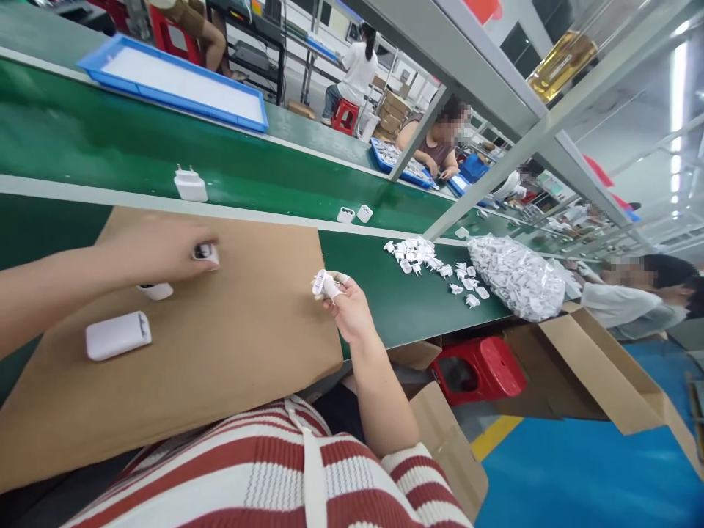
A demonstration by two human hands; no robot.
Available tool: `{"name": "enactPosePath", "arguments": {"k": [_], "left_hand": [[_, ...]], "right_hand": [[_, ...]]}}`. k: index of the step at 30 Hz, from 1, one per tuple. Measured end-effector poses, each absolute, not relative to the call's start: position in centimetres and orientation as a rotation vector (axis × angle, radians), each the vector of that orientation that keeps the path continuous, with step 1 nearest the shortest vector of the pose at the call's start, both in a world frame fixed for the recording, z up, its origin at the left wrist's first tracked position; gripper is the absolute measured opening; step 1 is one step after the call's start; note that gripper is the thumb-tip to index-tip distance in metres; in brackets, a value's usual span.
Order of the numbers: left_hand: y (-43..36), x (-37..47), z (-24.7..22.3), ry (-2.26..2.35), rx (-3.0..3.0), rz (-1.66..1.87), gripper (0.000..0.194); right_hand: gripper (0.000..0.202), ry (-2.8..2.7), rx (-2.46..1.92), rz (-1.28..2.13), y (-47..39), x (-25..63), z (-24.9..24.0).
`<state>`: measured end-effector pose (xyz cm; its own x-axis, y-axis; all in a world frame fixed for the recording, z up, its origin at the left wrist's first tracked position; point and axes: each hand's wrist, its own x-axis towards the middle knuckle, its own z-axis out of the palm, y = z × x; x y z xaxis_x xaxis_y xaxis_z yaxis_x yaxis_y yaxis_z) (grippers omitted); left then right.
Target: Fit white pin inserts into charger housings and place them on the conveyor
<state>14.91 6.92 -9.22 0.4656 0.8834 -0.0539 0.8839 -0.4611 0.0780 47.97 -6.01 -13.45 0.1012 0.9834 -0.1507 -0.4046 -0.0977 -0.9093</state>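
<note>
Assembly step, plug into shell. Left hand (159, 249) grips a white shell (206, 254) over the cardboard (247, 330); right hand (344, 304) pinches a plug piece (324, 284). Next, probably: bring both together, prongs aligned.

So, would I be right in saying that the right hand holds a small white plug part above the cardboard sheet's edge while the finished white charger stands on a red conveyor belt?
Not quite: the head view shows the conveyor belt is green, not red. The rest holds: the right hand pinches a small white plug part at the cardboard sheet edge, and the white charger stands on the belt, prongs up.
</note>
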Motion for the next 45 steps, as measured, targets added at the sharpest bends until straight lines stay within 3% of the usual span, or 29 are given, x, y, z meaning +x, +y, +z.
{"name": "enactPosePath", "arguments": {"k": [5,9,13,15,18,23,34,41,45], "left_hand": [[1.5,20.6,-10.7,1.004,2.594,0.156,0.058],[-1.4,22.2,-12.4,1.103,2.370,0.416,0.062],[-2.6,22.6,-12.4,1.215,2.227,0.444,0.057],[-2.8,22.7,-12.2,1.206,2.150,0.457,0.059],[-2.9,22.9,-12.2,1.189,2.021,0.451,0.062],[-3.1,22.9,-12.9,1.162,1.947,0.522,0.057],[-3.3,22.7,-13.8,1.149,2.044,0.572,0.045],[-1.9,22.3,-13.4,1.226,2.314,0.330,0.059],[1.1,22.0,-10.8,1.213,2.285,0.002,0.060]], "right_hand": [[0.039,-0.905,-1.168,1.238,-6.7,47.3,-13.8],[0.022,-1.248,-1.259,0.945,-7.4,47.1,-14.5],[0.037,-1.428,-1.354,0.838,-7.6,47.2,-15.8],[0.035,-1.445,-1.405,0.886,-7.5,47.2,-16.1],[0.025,-1.576,-1.384,0.690,-7.5,46.6,-15.2],[0.036,-2.010,-1.332,0.370,-7.8,44.6,-12.4],[0.051,-2.313,-1.420,0.201,-7.3,42.8,-11.7],[0.037,-2.228,-1.542,0.264,-6.5,41.6,-10.8],[0.051,-2.017,-1.380,0.439,-6.7,43.6,-12.8]]}}
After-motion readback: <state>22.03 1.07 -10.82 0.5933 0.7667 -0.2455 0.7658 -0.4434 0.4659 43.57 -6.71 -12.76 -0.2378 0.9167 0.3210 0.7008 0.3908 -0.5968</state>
